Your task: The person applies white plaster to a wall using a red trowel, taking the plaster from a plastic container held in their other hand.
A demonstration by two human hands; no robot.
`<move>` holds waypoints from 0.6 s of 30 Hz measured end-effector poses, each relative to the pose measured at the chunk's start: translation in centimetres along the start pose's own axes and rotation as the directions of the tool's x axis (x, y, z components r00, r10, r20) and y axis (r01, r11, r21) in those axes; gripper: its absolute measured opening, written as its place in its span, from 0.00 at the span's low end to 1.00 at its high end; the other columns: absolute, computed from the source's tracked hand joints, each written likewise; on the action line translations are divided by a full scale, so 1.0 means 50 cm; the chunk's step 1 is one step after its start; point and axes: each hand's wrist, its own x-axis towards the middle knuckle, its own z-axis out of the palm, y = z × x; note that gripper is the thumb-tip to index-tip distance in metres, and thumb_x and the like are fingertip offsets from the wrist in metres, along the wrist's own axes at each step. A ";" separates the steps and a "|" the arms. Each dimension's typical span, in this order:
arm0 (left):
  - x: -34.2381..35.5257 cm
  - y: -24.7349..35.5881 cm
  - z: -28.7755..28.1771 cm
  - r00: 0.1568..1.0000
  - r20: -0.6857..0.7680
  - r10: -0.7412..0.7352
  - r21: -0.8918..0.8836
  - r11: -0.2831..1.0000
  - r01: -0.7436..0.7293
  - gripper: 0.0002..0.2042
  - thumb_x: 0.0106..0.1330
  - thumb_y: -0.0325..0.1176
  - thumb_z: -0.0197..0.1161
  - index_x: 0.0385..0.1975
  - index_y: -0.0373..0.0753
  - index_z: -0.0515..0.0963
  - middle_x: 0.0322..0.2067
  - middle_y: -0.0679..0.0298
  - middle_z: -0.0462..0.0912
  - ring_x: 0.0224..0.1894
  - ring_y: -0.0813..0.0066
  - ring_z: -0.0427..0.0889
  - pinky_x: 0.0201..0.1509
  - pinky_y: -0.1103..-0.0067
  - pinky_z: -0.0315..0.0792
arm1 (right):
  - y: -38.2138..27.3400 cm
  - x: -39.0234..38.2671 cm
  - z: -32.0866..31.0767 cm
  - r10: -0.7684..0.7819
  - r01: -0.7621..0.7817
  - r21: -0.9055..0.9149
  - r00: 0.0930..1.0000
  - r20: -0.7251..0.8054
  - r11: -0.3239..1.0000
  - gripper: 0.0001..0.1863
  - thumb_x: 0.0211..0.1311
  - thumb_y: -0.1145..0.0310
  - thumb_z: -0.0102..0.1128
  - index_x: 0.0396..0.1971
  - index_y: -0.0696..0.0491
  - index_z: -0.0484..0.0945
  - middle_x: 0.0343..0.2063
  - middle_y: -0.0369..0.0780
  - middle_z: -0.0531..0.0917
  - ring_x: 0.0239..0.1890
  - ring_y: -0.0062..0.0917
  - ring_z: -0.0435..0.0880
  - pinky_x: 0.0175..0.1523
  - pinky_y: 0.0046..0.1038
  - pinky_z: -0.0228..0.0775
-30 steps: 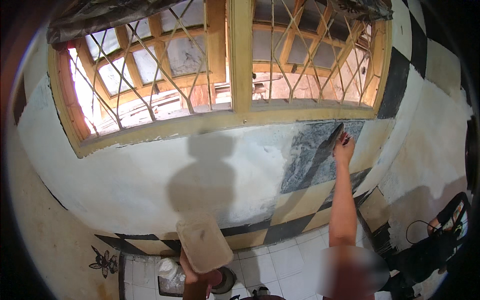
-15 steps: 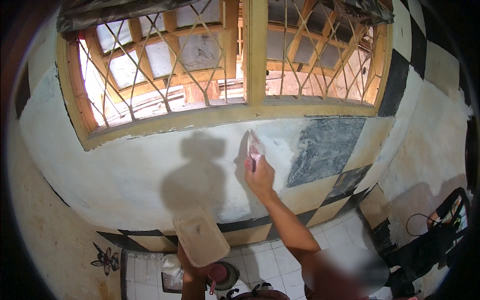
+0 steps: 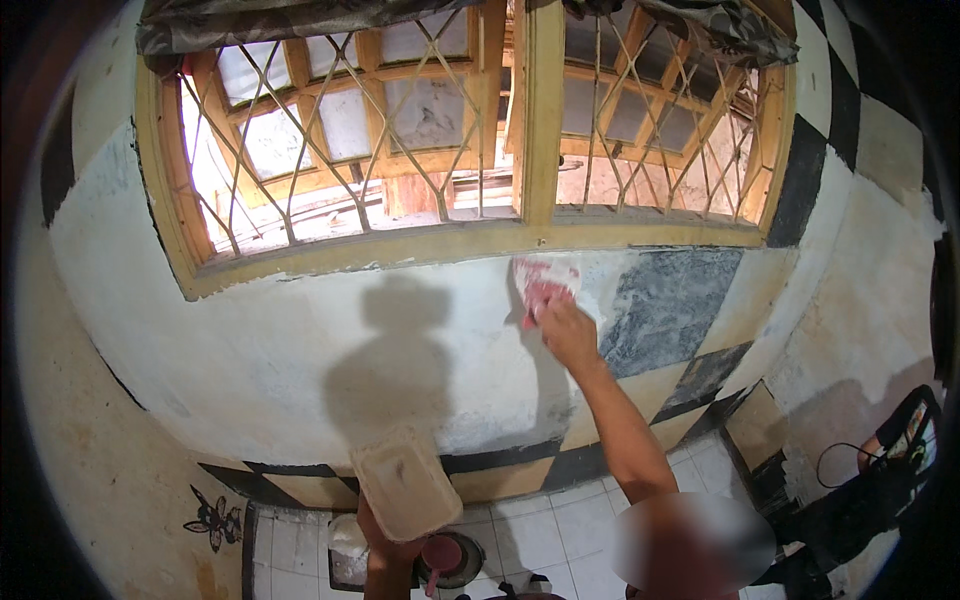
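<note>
Right hand (image 3: 567,335): fingers closed round the handle of a scraper (image 3: 545,284), pinkish-red with white paste smeared over it. Scraper is at the wall (image 3: 480,355), just below the window frame (image 3: 420,247), blade end up and handle toward the person. Blade on the wall or very close; contact can't be told.

Left hand (image 3: 385,540): has hold of a tan tub (image 3: 408,500) at its near left side. Fingers mostly hidden by the tub, so can't tell how far they curl. Tub is rectangular with rounded corners, tilted, dark mark in its middle. It sits near and left of the scraper, well apart from it.

Wall is whitish around the scraper; dark grey square (image 3: 668,305) just right of it. Person's shadow (image 3: 392,365) falls left of the scraper, above the tub. Black and cream checks (image 3: 500,476) along the wall bottom.

Far: barred window (image 3: 540,150), yellowish wood, patterned cloth (image 3: 270,28) across the top left.

Near: white tile floor (image 3: 585,535), pink dipper (image 3: 440,552) at a dark round bucket (image 3: 468,570), whitish bag (image 3: 348,537) left of them. Black flower ornament (image 3: 213,518) on the left wall.
</note>
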 end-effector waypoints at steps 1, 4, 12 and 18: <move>0.004 -0.013 -0.003 0.997 0.027 0.068 0.160 0.985 -0.071 0.29 0.59 0.37 0.69 0.59 0.38 0.66 0.50 0.59 0.77 0.50 0.63 0.80 0.53 0.67 0.76 | 0.018 0.007 -0.005 0.027 -0.027 -0.025 1.000 -0.004 0.999 0.10 0.53 0.72 0.55 0.37 0.44 0.74 0.30 0.34 0.75 0.34 0.31 0.80 0.31 0.34 0.76; 0.001 -0.015 0.005 0.943 0.198 0.267 0.528 0.781 -0.332 0.29 0.58 0.36 0.69 0.58 0.36 0.66 0.49 0.58 0.77 0.50 0.66 0.79 0.53 0.70 0.76 | 0.032 -0.035 0.012 -0.030 0.042 -0.048 0.974 0.224 0.998 0.11 0.51 0.73 0.57 0.36 0.44 0.75 0.29 0.34 0.75 0.34 0.30 0.80 0.32 0.33 0.76; 0.019 -0.011 0.046 0.979 0.076 -0.190 -0.312 0.928 0.204 0.22 0.73 0.47 0.43 0.57 0.38 0.67 0.49 0.60 0.76 0.48 0.61 0.80 0.53 0.68 0.77 | 0.094 -0.009 -0.059 0.025 -0.010 -0.049 0.946 0.324 0.999 0.13 0.52 0.74 0.56 0.39 0.46 0.76 0.32 0.37 0.76 0.39 0.34 0.78 0.38 0.34 0.76; 0.004 -0.028 0.039 0.991 0.082 -0.106 -0.220 0.968 0.122 0.22 0.74 0.48 0.38 0.58 0.40 0.66 0.51 0.60 0.75 0.52 0.61 0.78 0.54 0.64 0.76 | 0.176 -0.121 -0.115 0.452 -0.417 0.212 0.877 -0.163 0.884 0.10 0.55 0.73 0.59 0.39 0.51 0.75 0.33 0.42 0.81 0.34 0.41 0.81 0.38 0.36 0.74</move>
